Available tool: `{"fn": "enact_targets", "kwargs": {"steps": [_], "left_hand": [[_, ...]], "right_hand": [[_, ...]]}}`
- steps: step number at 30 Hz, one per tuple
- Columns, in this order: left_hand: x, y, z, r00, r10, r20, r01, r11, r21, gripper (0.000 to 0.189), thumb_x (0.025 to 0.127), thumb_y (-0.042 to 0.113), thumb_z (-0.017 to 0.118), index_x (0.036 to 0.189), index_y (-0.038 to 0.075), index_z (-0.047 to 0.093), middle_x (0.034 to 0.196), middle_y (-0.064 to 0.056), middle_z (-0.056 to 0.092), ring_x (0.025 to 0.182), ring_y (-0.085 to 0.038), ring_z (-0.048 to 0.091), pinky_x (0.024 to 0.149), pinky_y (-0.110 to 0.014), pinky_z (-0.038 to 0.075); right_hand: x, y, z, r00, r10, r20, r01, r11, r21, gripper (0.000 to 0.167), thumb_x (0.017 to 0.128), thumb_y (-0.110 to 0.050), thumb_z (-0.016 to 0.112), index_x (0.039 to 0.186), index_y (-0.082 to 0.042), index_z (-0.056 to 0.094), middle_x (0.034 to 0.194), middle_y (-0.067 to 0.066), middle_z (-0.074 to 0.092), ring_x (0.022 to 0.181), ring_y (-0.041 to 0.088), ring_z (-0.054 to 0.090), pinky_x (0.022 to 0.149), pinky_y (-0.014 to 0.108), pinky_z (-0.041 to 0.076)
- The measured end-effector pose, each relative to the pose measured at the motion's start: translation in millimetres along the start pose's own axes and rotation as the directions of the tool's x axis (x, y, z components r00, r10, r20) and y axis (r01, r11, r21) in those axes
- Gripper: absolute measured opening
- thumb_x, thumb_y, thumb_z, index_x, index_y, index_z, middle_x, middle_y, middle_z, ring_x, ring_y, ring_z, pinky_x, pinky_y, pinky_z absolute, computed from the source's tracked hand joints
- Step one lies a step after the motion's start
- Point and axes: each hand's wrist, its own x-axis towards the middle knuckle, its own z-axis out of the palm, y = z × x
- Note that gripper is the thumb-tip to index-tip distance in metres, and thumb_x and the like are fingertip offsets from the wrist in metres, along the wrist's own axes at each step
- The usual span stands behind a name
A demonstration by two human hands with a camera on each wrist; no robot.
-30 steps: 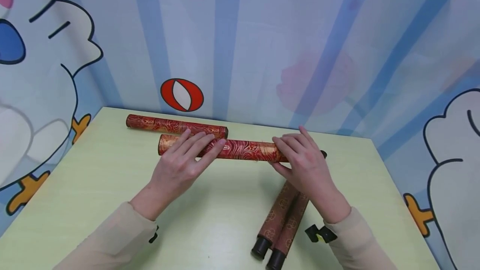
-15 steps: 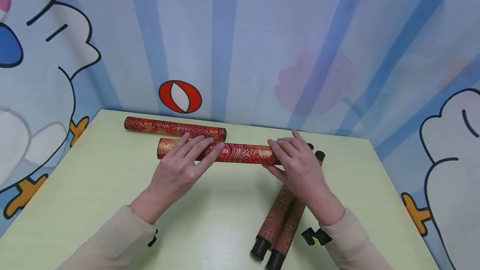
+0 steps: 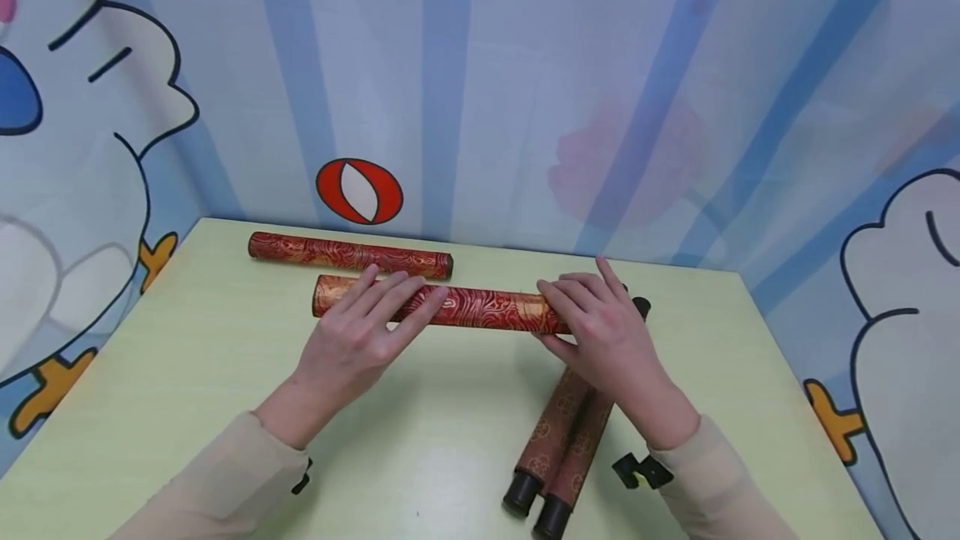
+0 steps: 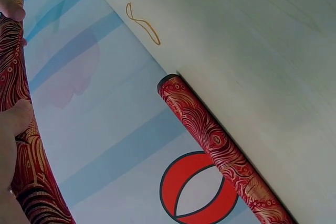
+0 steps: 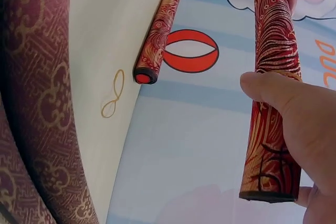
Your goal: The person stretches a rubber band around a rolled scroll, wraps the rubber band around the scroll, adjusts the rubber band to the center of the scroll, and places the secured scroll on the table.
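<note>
A red cylindrical tube with gold swirls (image 3: 487, 308) lies crosswise between my two hands, raised off the table. My left hand (image 3: 352, 340) grips its left part, fingers laid over the top. Near the other end, my right hand (image 3: 611, 340) holds it with the thumb on the near side and covers that end in the head view. The right wrist view shows the thumb (image 5: 268, 87) across the tube and black lines near its dark-rimmed end. Behind, a second red tube (image 3: 330, 252) of matching pattern lies on the table.
Two brown patterned rolls with black end knobs (image 3: 551, 432) lie side by side, partly under my right hand. A thin yellowish loop, like a rubber band (image 5: 116, 98), lies on the pale table (image 3: 420, 457). A striped cartoon backdrop (image 3: 510, 107) stands behind the table's far edge.
Both hands keep hold of the red tube, which has shifted very slightly towards me. The second tube and the brown rolls lie where they were.
</note>
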Motion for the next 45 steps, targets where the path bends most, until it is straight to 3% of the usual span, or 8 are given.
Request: {"fn": "enact_targets", "kwargs": {"steps": [10,16,19,24,28,30,36,45], "left_hand": [[-4.3,-1.6,-4.5,1.0,-0.018,-0.005,0.018,1.0,0.021,0.063,0.086,-0.008,0.083,0.144,0.01,0.067,0.126,-0.02,0.074,0.112,-0.038,0.073,0.105,-0.057,0.056],[-1.0,2.4,-2.4,1.0,0.011,0.024,-0.012,0.999,0.048,0.069,0.083,-0.001,0.089,0.146,0.011,0.066,0.129,-0.017,0.073,0.114,-0.034,0.073,0.107,-0.054,0.055],[-0.3,2.6,-1.7,1.0,0.008,0.024,-0.009,0.999,0.049,0.07,0.081,-0.001,0.09,0.146,0.011,0.066,0.13,-0.017,0.072,0.115,-0.034,0.072,0.107,-0.054,0.055],[-1.8,-0.8,-1.4,1.0,0.01,-0.009,-0.01,1.0,0.02,0.056,0.092,-0.004,0.078,0.145,0.01,0.066,0.13,-0.018,0.072,0.114,-0.035,0.072,0.105,-0.056,0.056],[-1.8,-1.8,1.6,0.999,0.014,-0.04,-0.015,1.0,-0.004,0.043,0.103,-0.004,0.063,0.144,0.01,0.067,0.129,-0.018,0.073,0.113,-0.036,0.073,0.104,-0.056,0.057],[-0.9,-1.2,2.3,0.999,0.016,-0.038,-0.016,1.0,-0.007,0.045,0.101,-0.004,0.067,0.144,0.01,0.067,0.13,-0.018,0.073,0.113,-0.036,0.073,0.104,-0.056,0.057],[3.2,0.3,-2.0,1.0,0.002,0.003,-0.003,1.0,0.011,0.071,0.08,-0.005,0.09,0.145,0.011,0.067,0.131,-0.018,0.073,0.115,-0.036,0.073,0.106,-0.056,0.055],[2.2,-0.6,-2.8,1.0,-0.011,0.013,0.01,1.0,0.018,0.071,0.081,-0.005,0.089,0.145,0.012,0.066,0.129,-0.019,0.073,0.115,-0.037,0.073,0.107,-0.056,0.055]], "right_hand": [[12.8,-12.4,4.6,1.0,-0.015,-0.002,0.015,1.0,0.015,0.066,0.072,-0.026,0.102,0.126,0.001,0.075,0.113,0.015,0.076,0.113,0.036,0.068,0.121,0.064,0.039],[13.8,-16.8,5.6,0.999,-0.035,-0.034,0.036,0.999,0.022,0.066,0.069,-0.027,0.104,0.122,0.001,0.076,0.108,0.015,0.075,0.108,0.035,0.07,0.117,0.062,0.045],[13.9,-16.6,4.8,0.999,-0.044,-0.027,0.045,0.999,0.026,0.068,0.072,-0.03,0.102,0.126,0.001,0.075,0.11,0.015,0.075,0.11,0.035,0.07,0.118,0.062,0.044],[8.7,-13.4,2.6,1.0,-0.017,-0.024,0.018,1.0,0.018,0.071,0.074,-0.036,0.101,0.129,0.0,0.074,0.113,0.015,0.076,0.113,0.037,0.069,0.118,0.065,0.042],[3.0,-10.1,0.5,0.999,-0.008,-0.045,0.009,1.0,0.028,0.067,0.072,-0.029,0.102,0.126,-0.001,0.075,0.112,0.014,0.076,0.112,0.037,0.069,0.118,0.066,0.042],[2.5,-9.6,0.2,0.999,-0.013,-0.049,0.015,0.999,0.038,0.066,0.072,-0.026,0.102,0.126,-0.001,0.075,0.113,0.014,0.076,0.112,0.037,0.069,0.118,0.065,0.042],[8.6,-13.1,1.4,0.997,-0.021,-0.077,0.025,0.998,0.056,0.062,0.072,-0.022,0.102,0.123,0.001,0.075,0.11,0.015,0.075,0.11,0.036,0.069,0.118,0.064,0.043],[14.6,-18.7,6.4,0.995,-0.027,-0.091,0.031,0.999,0.035,0.061,0.073,-0.022,0.102,0.122,0.002,0.076,0.107,0.016,0.076,0.108,0.035,0.071,0.118,0.06,0.045]]}}
